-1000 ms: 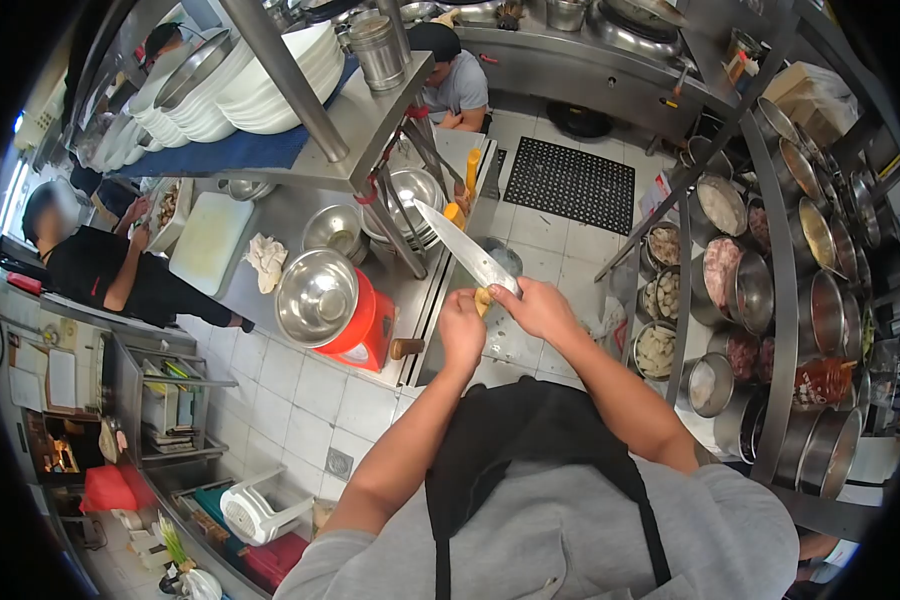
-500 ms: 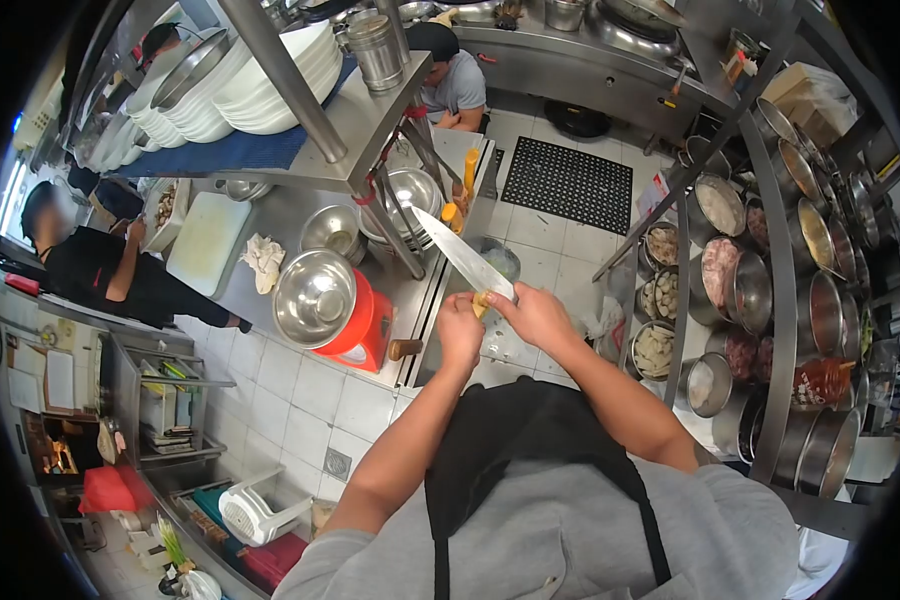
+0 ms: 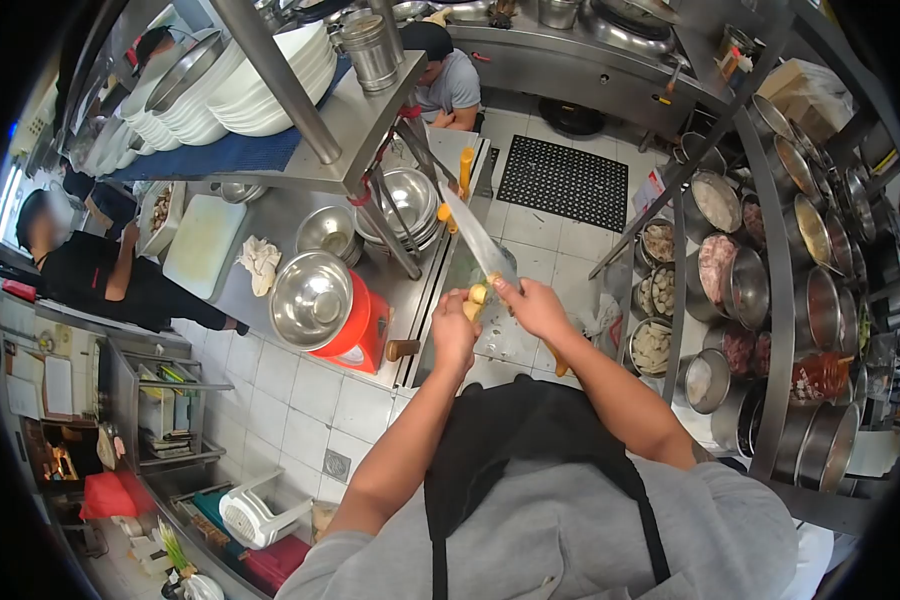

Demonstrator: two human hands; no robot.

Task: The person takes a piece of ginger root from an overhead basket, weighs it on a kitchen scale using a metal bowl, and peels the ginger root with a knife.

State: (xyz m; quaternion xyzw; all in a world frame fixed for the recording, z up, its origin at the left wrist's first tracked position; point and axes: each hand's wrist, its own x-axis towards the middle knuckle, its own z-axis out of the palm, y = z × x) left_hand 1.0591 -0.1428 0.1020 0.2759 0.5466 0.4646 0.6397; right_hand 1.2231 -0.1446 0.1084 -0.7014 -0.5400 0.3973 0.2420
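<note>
A knobby, pale yellow piece of ginger (image 3: 475, 304) sits pinched in the fingers of my left hand (image 3: 454, 335). My right hand (image 3: 538, 308) is closed around a large knife (image 3: 477, 238). The broad blade points up and to the left, away from my body. An orange-brown end of the handle shows below my right wrist. Beside my right thumb, at the base of the blade, is a small brownish bit. Both hands are close together in front of my black apron (image 3: 520, 440), the ginger just below the blade.
Left of my hands, a steel bowl (image 3: 311, 299) rests on a red scale (image 3: 370, 325). More steel bowls (image 3: 328, 232), a white cloth (image 3: 261, 263) and a cutting board (image 3: 203, 243) occupy the counter. A rack (image 3: 782, 300) with food bowls stands right. Two people (image 3: 452, 88) (image 3: 90, 255) are nearby.
The knife has swung to a steeper angle, and its blade has moved slightly away from the left hand. More of the ginger shows between the hands, and the handle end has come into sight.
</note>
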